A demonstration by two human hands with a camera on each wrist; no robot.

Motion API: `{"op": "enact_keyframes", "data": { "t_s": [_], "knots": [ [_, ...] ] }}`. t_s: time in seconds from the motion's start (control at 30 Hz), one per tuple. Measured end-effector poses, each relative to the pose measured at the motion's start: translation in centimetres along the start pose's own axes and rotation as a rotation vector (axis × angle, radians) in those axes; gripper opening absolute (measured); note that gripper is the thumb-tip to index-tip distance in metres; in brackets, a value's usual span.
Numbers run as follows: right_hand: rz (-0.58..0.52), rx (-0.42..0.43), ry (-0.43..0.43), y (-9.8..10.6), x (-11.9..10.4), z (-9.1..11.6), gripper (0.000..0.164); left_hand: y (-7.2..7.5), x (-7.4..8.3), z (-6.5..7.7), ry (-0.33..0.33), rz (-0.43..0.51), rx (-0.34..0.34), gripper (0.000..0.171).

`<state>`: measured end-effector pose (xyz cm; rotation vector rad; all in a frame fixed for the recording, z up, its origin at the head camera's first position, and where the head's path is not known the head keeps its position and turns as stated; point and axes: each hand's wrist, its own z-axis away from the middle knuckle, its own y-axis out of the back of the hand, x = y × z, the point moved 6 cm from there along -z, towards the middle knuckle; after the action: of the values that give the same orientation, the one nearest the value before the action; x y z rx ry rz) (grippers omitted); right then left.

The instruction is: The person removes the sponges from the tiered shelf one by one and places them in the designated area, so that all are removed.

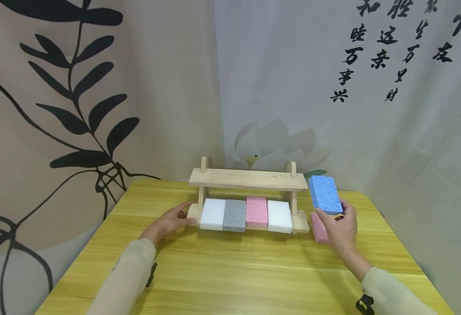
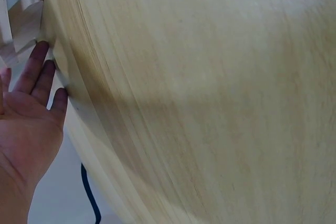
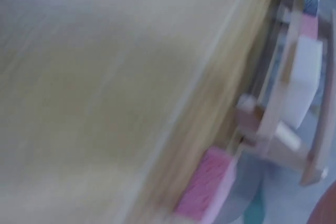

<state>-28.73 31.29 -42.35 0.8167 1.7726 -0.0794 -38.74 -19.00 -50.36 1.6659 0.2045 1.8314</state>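
A blue sponge [image 1: 325, 194] is held up in my right hand [image 1: 342, 225], thumb at its near edge and fingers at its right side, just right of the rack's upper shelf. A pink sponge [image 1: 319, 228] lies below it on the table, partly hidden by that hand. My left hand [image 1: 171, 222] rests its fingertips at the left end of the two-tier wooden rack [image 1: 248, 178]; the left wrist view shows its fingers [image 2: 32, 72] extended. Along the lower tier stand a white sponge [image 1: 212, 214], a grey sponge [image 1: 234, 215], a pink sponge [image 1: 256, 213] and another white sponge [image 1: 279, 216].
The rack stands toward the back of a yellow wood-grain table [image 1: 230, 271]. Behind it hangs a cloth backdrop [image 1: 167, 87] with dark leaves and black characters. A dark cord [image 2: 90, 195] shows beyond the table edge in the left wrist view.
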Motion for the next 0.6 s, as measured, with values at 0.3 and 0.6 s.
{"op": "enact_keyframes", "data": {
  "t_s": [0.3, 0.6],
  "knots": [
    [0.105, -0.016, -0.078, 2.7, 4.8, -1.6, 0.087, 0.0, 0.0, -0.1, 0.000, 0.005, 0.005, 0.089],
    [0.111, -0.136, -0.150, 4.2, 8.3, -2.1, 0.091, 0.0, -0.1, -0.3, 0.005, -0.003, 0.004, 0.090]
  ]
}}
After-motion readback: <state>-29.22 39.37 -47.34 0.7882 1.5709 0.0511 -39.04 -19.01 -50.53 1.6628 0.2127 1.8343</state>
